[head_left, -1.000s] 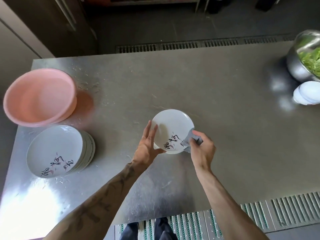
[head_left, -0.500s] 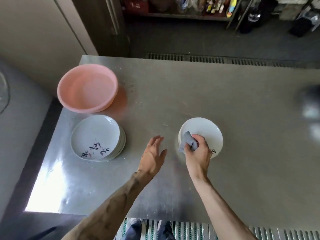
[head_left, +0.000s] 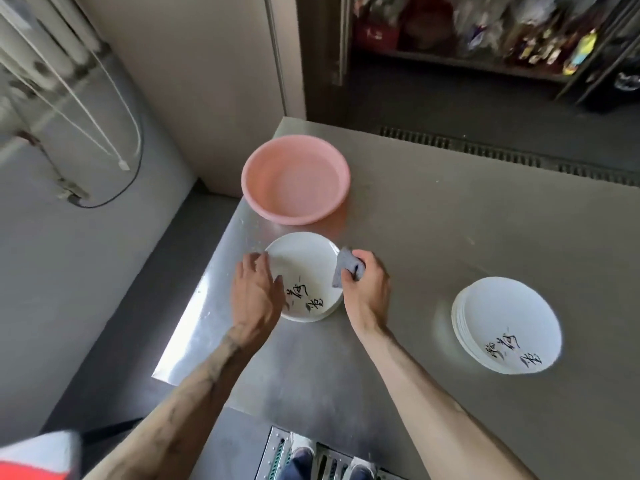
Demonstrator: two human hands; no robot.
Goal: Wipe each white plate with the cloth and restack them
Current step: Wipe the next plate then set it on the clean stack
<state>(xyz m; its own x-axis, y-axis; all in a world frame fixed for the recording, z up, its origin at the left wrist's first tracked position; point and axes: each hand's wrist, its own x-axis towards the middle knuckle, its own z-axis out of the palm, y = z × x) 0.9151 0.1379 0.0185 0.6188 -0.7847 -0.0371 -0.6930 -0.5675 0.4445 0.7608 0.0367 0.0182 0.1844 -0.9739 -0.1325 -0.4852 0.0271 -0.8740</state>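
White plate stack (head_left: 304,268), calligraphy up; second stack (head_left: 505,323) at its 4 o'clock, well apart; grey cloth (head_left: 344,268) bunched at first's 3 o'clock rim.

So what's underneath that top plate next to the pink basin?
More white plates: their rims peek out along the right and near edges of the top plate. How many, I cannot tell, and the table beneath the stack is covered.
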